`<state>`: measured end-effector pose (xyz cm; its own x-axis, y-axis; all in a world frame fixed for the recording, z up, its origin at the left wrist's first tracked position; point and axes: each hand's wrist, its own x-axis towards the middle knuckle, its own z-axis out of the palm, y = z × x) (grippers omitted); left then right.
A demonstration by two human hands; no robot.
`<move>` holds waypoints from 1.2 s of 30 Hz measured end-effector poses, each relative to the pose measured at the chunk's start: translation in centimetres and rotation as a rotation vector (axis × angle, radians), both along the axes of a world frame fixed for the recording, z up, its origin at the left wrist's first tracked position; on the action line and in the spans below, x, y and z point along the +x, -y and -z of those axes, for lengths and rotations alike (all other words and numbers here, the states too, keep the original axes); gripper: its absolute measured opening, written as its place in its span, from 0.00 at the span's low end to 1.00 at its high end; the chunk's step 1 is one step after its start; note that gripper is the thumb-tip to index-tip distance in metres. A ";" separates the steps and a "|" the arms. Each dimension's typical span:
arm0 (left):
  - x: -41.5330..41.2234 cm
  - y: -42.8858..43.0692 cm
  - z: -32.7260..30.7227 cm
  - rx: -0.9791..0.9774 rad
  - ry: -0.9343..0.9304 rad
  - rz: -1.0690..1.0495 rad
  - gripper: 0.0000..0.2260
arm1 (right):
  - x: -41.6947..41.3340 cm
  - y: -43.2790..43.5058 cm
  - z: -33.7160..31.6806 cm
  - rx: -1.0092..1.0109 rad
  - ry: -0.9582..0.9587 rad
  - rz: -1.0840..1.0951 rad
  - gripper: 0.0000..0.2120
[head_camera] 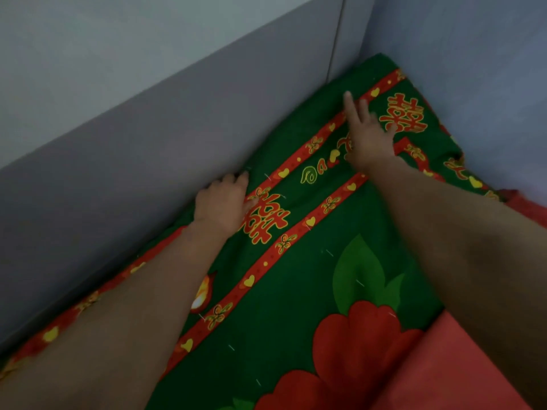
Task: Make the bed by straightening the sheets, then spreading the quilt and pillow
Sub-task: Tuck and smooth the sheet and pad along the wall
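A dark green quilt (296, 291) with red bands, yellow hearts and large red flowers lies across the bed, reaching into the corner of the walls. My left hand (222, 202) rests on the quilt's edge by the left wall, its fingers curled down at the fabric. Farther toward the corner, my right hand (367, 134) lies flat on the quilt with straight fingers pointing at the corner. A red-pink sheet (444, 365) shows under the quilt at the lower right. No pillow is in view.
Grey walls (148, 113) close the bed in on the left and at the far right (473, 54), meeting in a corner just beyond my right hand. The quilt's edge runs along the left wall.
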<state>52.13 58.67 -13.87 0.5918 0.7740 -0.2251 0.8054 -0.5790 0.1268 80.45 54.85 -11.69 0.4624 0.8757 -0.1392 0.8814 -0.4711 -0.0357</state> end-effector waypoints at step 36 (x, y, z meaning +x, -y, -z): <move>9.6 0.5 4.9 0.107 0.051 0.299 0.25 | 8.2 -2.7 -0.4 0.220 -0.451 0.117 0.28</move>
<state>61.70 58.18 -18.74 0.8051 0.5816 -0.1164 0.5916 -0.8013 0.0886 88.64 57.51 -11.24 0.4957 0.8526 -0.1655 0.6972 -0.5043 -0.5095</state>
